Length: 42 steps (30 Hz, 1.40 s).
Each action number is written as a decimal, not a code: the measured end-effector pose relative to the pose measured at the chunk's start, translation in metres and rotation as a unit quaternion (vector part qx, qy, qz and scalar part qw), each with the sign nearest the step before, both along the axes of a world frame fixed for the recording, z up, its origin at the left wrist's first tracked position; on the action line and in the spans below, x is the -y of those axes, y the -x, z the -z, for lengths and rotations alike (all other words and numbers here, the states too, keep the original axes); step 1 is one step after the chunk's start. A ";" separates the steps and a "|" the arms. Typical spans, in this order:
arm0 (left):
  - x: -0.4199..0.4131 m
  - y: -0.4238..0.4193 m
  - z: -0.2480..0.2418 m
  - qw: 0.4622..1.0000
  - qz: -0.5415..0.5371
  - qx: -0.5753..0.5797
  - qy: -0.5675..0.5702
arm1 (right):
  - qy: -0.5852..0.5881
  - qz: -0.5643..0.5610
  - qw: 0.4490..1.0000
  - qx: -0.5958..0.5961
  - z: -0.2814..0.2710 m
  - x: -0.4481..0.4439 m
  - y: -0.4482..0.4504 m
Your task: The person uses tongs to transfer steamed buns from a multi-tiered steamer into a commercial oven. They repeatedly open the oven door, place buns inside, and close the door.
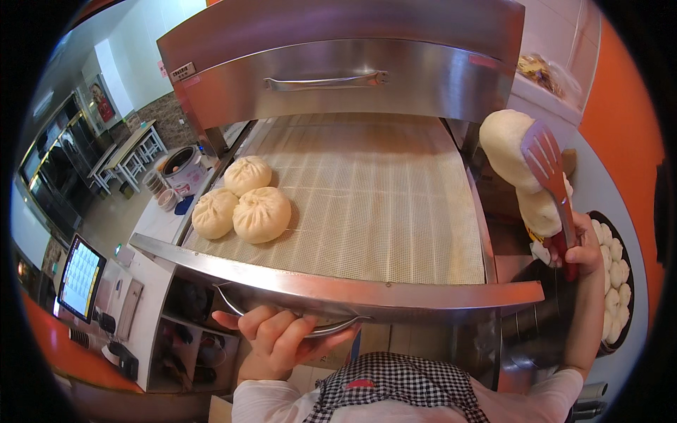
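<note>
My left hand is closed around the curved metal handle on the front of a pulled-out steamer drawer. Three pleated steamed buns sit touching on the left of its mesh liner. At the right, my right hand grips a slotted spatula by its red handle, blade up. White buns are by the blade; how they are held cannot be told, as the blade and my fingers hide part of them.
The metal steamer cabinet rises behind the drawer. On the right counter stands a round pan of small buns. A rice cooker and a touchscreen monitor stand at the left. Below is an open shelf.
</note>
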State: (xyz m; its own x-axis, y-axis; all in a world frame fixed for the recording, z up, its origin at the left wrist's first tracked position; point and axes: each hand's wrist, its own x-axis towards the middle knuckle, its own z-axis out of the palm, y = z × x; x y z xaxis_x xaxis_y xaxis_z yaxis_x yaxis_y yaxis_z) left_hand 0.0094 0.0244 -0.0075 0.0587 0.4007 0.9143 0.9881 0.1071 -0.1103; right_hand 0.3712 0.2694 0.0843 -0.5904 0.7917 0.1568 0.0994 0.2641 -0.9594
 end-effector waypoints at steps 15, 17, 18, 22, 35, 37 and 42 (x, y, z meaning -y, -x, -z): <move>-0.036 0.010 -0.005 0.997 0.063 0.028 -0.041 | -0.037 0.030 0.998 -0.050 0.028 0.013 -0.036; -0.066 0.016 -0.011 0.992 0.094 0.042 -0.069 | -0.034 0.042 0.997 -0.053 0.033 0.017 -0.048; -0.079 0.020 -0.013 0.990 0.104 0.068 -0.073 | -0.034 0.042 0.997 -0.061 0.037 0.018 -0.050; -0.134 0.037 -0.021 0.985 0.125 0.111 -0.049 | -0.011 0.092 0.993 -0.068 0.050 0.035 -0.066; -0.219 0.056 0.012 0.963 0.206 0.138 -0.108 | 0.049 0.148 0.987 -0.038 0.081 0.077 -0.077; -0.215 0.053 0.040 0.967 0.197 0.164 -0.015 | 0.046 0.137 0.989 -0.026 0.081 0.075 -0.071; -0.201 0.053 0.063 0.985 0.087 0.124 0.079 | 0.051 0.105 0.993 0.011 0.069 0.067 -0.049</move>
State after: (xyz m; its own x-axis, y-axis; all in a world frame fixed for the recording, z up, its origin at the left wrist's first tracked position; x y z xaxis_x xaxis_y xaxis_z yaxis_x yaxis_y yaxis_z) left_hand -0.0433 0.2251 -0.0705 -0.0792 0.5423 0.8365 0.9885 -0.0655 0.1360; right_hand 0.4204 0.2027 0.0156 -0.4137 0.9085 0.0594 0.1627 0.1379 -0.9770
